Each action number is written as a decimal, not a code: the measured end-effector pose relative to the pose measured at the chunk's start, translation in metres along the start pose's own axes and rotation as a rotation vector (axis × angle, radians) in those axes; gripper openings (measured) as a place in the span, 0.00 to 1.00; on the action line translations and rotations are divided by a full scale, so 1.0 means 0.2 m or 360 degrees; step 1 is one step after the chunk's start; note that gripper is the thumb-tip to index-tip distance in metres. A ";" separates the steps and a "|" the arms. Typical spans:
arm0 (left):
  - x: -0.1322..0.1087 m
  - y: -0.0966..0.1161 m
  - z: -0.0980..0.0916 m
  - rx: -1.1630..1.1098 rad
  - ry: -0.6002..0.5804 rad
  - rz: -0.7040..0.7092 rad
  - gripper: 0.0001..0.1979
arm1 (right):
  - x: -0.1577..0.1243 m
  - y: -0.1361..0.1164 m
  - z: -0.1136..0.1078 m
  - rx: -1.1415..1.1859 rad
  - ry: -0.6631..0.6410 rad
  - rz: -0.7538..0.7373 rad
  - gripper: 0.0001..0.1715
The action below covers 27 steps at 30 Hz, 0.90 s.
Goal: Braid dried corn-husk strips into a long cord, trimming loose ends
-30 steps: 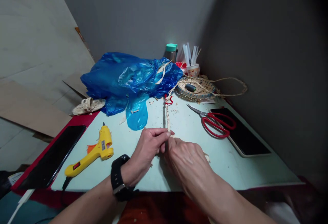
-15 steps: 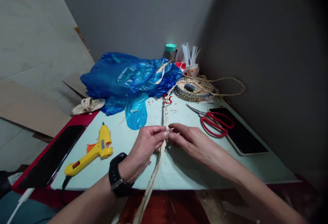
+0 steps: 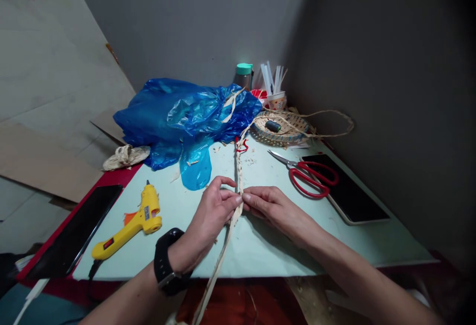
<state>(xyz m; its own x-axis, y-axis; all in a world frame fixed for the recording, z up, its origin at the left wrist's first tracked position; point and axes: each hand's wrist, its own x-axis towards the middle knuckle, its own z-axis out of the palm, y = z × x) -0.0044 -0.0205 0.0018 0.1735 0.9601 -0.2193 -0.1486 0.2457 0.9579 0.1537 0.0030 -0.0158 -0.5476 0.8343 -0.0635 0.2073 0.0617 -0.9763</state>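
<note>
A pale plaited cord of plant fibre runs from the back of the table towards me, with a bit of red string tied round its far part. My left hand, a black watch on its wrist, pinches the cord from the left, its index finger raised and bent. From the right, my right hand grips it at the same spot between thumb and fingers. Below the hands a loose flat fibre strand hangs over the table's front edge.
A yellow glue gun and a dark phone lie left. Red-handled scissors rest against another phone at right. Behind are a blue plastic bag, a woven basket with a thread spool, a straw cup and a bottle.
My left index finger has lifted off the cord and curled. My right fingers have drawn together into a tighter grip on it. The view has shifted slightly.
</note>
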 end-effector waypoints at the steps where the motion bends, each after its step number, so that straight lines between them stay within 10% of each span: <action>1: 0.00 0.00 0.00 0.0022 -0.0006 0.0007 0.16 | 0.00 0.01 0.00 0.0019 0.0004 -0.0011 0.20; 12: -0.12 0.07 -0.02 0.1825 0.0244 0.0520 0.09 | -0.02 -0.03 0.00 -0.0152 0.0123 -0.0013 0.24; 19: -0.19 -0.01 0.14 0.2284 0.0253 0.1013 0.10 | -0.02 -0.03 -0.01 0.0347 0.0058 -0.0052 0.18; 27: -0.23 -0.11 0.22 0.2834 0.0150 0.1046 0.21 | -0.05 -0.03 -0.03 0.0726 -0.0103 -0.0068 0.15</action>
<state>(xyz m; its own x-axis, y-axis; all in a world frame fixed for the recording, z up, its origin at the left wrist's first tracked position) 0.0338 -0.0751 -0.0002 0.4598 0.8493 0.2594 0.8866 -0.4555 -0.0802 0.1619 -0.0019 -0.0076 -0.6002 0.7996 -0.0198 -0.1865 -0.1640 -0.9687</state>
